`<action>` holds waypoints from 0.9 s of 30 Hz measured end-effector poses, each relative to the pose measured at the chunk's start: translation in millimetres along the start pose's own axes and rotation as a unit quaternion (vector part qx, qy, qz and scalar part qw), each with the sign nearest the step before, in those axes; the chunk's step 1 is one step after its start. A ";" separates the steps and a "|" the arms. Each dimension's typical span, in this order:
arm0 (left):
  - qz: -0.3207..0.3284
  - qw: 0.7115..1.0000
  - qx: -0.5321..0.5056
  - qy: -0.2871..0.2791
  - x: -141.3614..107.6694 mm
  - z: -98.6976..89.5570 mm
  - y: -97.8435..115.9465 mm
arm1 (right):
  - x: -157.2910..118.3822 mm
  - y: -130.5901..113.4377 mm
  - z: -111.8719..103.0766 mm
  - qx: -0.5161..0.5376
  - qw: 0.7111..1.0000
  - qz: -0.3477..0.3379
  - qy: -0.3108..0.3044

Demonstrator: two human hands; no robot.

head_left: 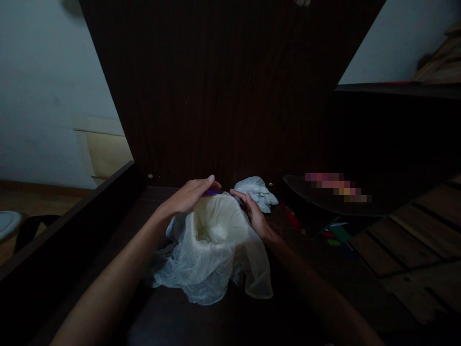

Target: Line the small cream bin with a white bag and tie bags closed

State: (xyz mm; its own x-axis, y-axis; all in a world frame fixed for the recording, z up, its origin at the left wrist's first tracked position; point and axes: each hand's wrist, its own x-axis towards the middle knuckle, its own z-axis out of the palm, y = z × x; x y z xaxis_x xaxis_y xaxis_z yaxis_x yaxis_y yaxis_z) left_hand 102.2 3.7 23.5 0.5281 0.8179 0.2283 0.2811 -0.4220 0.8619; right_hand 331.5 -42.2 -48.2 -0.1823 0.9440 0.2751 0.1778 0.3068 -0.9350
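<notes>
One thin, whitish bag (205, 271), translucent and finely wrinkled, lines an open container (213, 246) and folds out over its rim. Inside, the film gathers in cream-coloured pleats that run down to a paler bottom; outside, it falls in a crumpled skirt, with a loose, smoother flap hanging at the right. The container stands on a dark worktop (173, 324), between the two hands.

The left hand (198, 192) lies over the far left of the rim, fingers nearly straight; the right hand (255, 214) rests along the right side, its fingers extended toward the far edge. Each grip looks loose and flat, but the undersides are hidden, so I cannot tell whether either pinches the film.

The mouth faces upward, tipped slightly toward the wearer; draped film hides the sides, leaving the long axis unclear.

Purple material (212, 193) shows by the left fingers. Just beyond the right hand sits a soft, crumpled white bundle (256, 193), near an upright dark panel (223, 96) with wood grain. Wooden slats (418, 235) lie farther right.
</notes>
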 end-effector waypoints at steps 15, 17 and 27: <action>0.167 0.970 0.176 0.016 -69.6 -4.7 36.5 | -73.5 17.7 -109.3 -0.408 0.869 0.159 -0.229; 0.195 0.963 0.186 -0.001 -77.0 2.7 43.3 | -79.2 22.9 -107.9 -0.418 0.860 0.161 -0.244; 0.256 0.936 0.220 -0.096 -86.7 21.2 44.3 | -83.9 28.7 -99.5 -0.449 0.863 0.149 -0.176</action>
State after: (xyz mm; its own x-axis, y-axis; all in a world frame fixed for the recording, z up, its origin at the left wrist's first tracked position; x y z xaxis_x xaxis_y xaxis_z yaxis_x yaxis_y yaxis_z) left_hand 85.9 -94.2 32.3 0.8065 0.3967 0.4384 0.2320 -0.8943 0.3825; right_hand 448.1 -100.5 -75.8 -0.2529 0.9505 -0.1807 0.9168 0.1758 -0.3585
